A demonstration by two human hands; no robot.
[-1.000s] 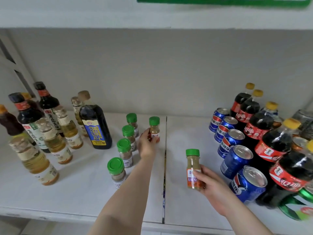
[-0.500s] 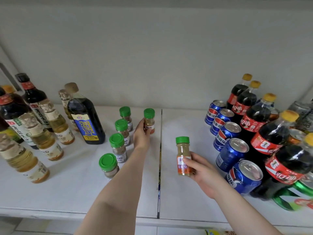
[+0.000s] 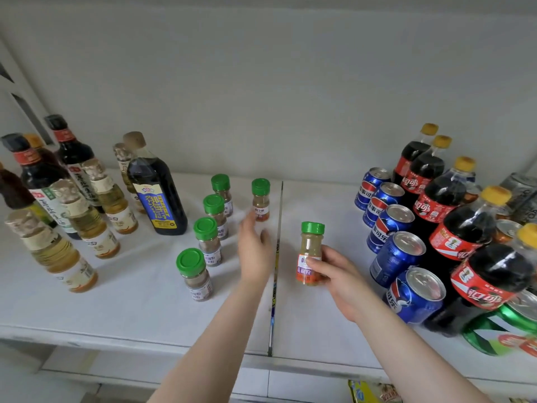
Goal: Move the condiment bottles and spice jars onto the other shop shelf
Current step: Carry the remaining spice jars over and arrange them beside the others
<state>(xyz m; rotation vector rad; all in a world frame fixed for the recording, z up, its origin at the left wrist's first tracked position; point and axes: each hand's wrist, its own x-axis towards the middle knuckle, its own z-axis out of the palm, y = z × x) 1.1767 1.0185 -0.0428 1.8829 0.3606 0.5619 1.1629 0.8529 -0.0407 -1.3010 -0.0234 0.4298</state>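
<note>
The right hand (image 3: pixel 337 274) grips a small green-capped spice jar (image 3: pixel 310 254) round its labelled middle, just right of the shelf (image 3: pixel 139 309) seam, a light, rigid, probably smooth jar, while the left hand (image 3: pixel 254 248) hovers open beside another jar (image 3: pixel 260 199).

Green-capped spice jars (image 3: pixel 208 241) (orange labels), blue cans (image 3: pixel 396 258)

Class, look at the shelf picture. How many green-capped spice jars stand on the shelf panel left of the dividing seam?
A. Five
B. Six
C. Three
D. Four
A: a row of four jars plus one jar nearer the seam stand left of the seam; a sixth jar is held right of it.
</note>
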